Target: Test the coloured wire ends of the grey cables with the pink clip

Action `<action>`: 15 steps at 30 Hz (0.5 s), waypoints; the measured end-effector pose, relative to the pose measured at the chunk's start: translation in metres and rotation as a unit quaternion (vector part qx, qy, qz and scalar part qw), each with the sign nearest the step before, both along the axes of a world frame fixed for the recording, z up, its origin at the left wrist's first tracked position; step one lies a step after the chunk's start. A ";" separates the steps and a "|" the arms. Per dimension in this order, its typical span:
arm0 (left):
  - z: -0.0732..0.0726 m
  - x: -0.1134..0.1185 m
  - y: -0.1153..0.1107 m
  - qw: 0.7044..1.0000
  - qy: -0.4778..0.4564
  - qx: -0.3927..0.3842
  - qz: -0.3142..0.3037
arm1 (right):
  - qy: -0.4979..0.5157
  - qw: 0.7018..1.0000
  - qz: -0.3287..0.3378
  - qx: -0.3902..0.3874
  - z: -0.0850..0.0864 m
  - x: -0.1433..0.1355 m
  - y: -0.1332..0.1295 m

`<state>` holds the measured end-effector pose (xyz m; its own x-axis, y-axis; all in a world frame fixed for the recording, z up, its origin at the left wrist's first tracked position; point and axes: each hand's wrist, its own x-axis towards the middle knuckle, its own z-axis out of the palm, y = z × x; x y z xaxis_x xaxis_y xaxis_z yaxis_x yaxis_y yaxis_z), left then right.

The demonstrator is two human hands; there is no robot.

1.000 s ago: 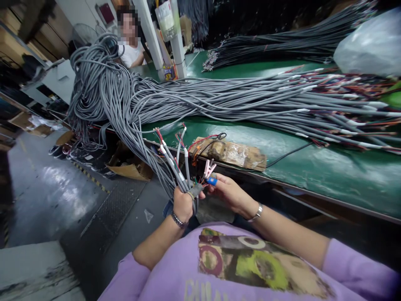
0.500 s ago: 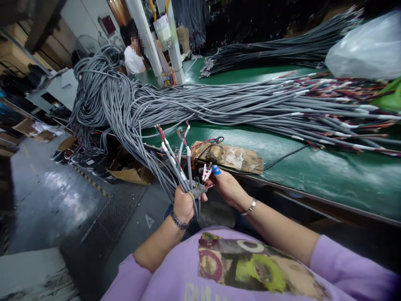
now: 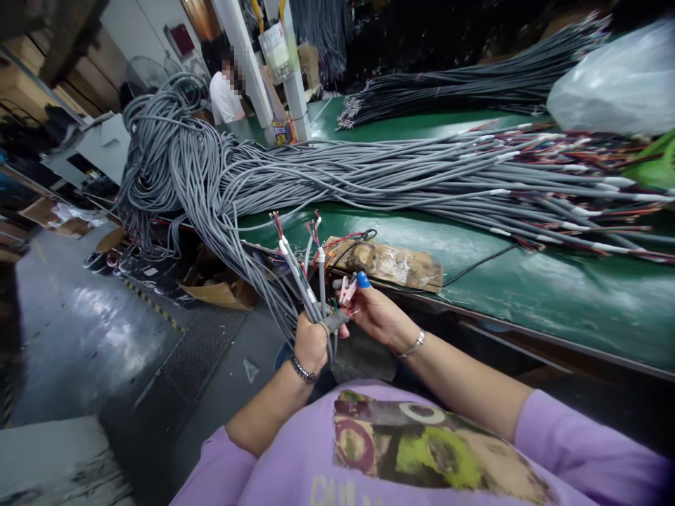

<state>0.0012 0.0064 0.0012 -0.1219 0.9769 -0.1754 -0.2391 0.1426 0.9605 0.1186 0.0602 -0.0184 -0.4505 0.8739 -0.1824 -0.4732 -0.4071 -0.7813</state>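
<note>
My left hand (image 3: 312, 343) is closed round several grey cables (image 3: 323, 281), whose stripped ends point up with white tape and thin coloured wires. Its thumb appears to be wrapped in grey. One cable end lies sideways near that thumb, its red wires (image 3: 352, 310) reaching toward my right hand (image 3: 380, 315). Blue tape covers the right thumb, which presses on a small pinkish clip (image 3: 346, 289) just above those wires. Whether the clip's jaws are on a wire is too small to tell.
A long pile of grey cables (image 3: 327, 172) lies across the green table (image 3: 490, 277) and hangs off its left end. Close to my hands sits a worn wooden block (image 3: 406, 268). Black cables (image 3: 448, 91) and a plastic bag (image 3: 616, 81) are farther back. A person (image 3: 226, 95) is beyond the post.
My right hand has shifted slightly left, closer to my left hand. The upright cable ends in my left hand have swung a little to the right and down.
</note>
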 end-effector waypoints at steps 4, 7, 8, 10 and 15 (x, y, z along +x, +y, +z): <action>0.004 -0.001 -0.003 1.000 0.005 0.000 0.005 | 0.053 0.996 -0.004 -0.075 0.004 0.005 -0.004; 0.005 -0.003 -0.006 1.000 0.010 0.006 0.006 | 0.057 0.994 0.019 -0.088 0.007 0.010 -0.006; 0.005 -0.003 -0.007 1.000 0.012 0.009 0.008 | 0.058 0.994 0.021 -0.092 0.008 0.011 -0.006; 0.005 -0.004 -0.009 1.000 0.016 0.016 0.019 | 0.060 0.993 0.019 -0.096 0.008 0.012 -0.005; 0.005 -0.002 -0.010 0.998 0.016 0.032 0.049 | 0.068 0.994 0.013 -0.083 0.006 0.011 -0.004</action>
